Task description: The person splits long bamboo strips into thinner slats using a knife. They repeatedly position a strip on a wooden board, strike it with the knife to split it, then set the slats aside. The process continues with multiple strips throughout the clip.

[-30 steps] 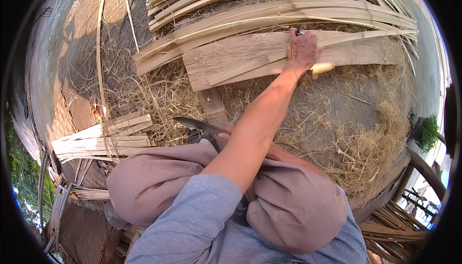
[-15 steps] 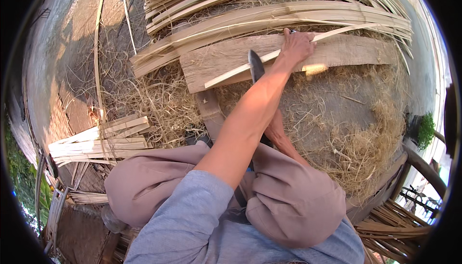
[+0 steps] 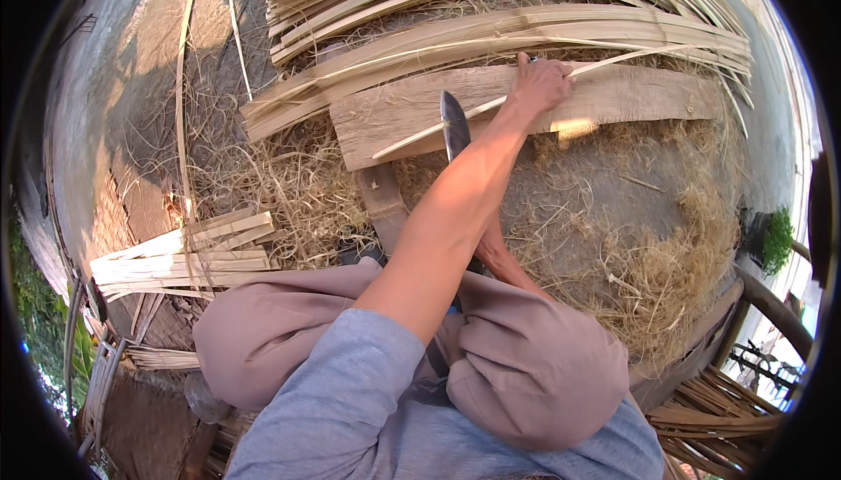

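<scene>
My left arm reaches across to the upper middle, where my left hand (image 3: 540, 88) is closed on a thin, pale bamboo strip (image 3: 410, 140). The strip slants over a wide, flat wooden board (image 3: 385, 116). Below and left of that hand, a dark knife blade (image 3: 455, 125) points away from me and crosses the strip. My right forearm passes under the left one toward the knife. Of my right hand (image 3: 492, 239) only the wrist side shows; the left forearm hides its fingers and most of the handle.
Long split bamboo strips (image 3: 491, 29) lie in layers beyond the board. Shorter pale slats (image 3: 184, 265) are piled near my left knee. Curly shavings (image 3: 302, 187) cover the ground on the left, with more shavings (image 3: 666, 261) at right. My bent legs (image 3: 534, 366) frame the near side.
The knife blade has shifted slightly left along the strip, and my right forearm has moved left with it. The strip now shows a narrower side. My left hand keeps its place.
</scene>
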Tool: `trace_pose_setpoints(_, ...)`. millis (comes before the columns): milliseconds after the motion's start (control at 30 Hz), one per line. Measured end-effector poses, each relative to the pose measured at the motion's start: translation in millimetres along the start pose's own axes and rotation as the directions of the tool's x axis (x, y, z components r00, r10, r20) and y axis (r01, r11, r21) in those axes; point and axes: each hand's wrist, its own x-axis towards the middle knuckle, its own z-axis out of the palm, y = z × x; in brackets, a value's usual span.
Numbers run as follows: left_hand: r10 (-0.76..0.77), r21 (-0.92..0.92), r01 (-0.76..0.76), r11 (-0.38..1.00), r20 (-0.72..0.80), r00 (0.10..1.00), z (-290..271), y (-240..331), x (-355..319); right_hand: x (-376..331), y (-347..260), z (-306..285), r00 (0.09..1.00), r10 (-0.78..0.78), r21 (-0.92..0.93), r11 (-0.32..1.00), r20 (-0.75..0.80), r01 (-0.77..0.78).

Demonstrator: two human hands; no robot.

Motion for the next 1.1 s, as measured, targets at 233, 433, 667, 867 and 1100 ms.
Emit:
trace_pose_setpoints(233,-0.014,0.035,0.011,0.999,0.092,0.996,-4,1,3,-3,3,1,0.978,-0.147,-0.129,0.978,0.145,0.166)
trace_pose_setpoints(433,-0.022,-0.002,0.023,1.0,0.036,0.999,0,-2,1,11,-15,-21,0.976,0.214,0.074,0.975,-0.049,-0.21)
trace_pose_setpoints(667,-0.044,0.133,0.06,0.989,-0.119,0.992,-7,13,-28,-6,-6,-3,0.99,-0.056,-0.102,0.992,0.127,0.069)
trace_pose_setpoints(867,0.076,0.154,-0.029,0.988,-0.311,0.947,11,-5,-31,16,-19,-35,0.968,0.225,-0.007,0.974,-0.109,-0.227)
trace_pose_setpoints(1100,0.067,0.071,-0.047,0.996,-0.301,0.951,8,-5,-31,10,14,-4,0.995,-0.077,-0.1,0.991,0.07,0.084)
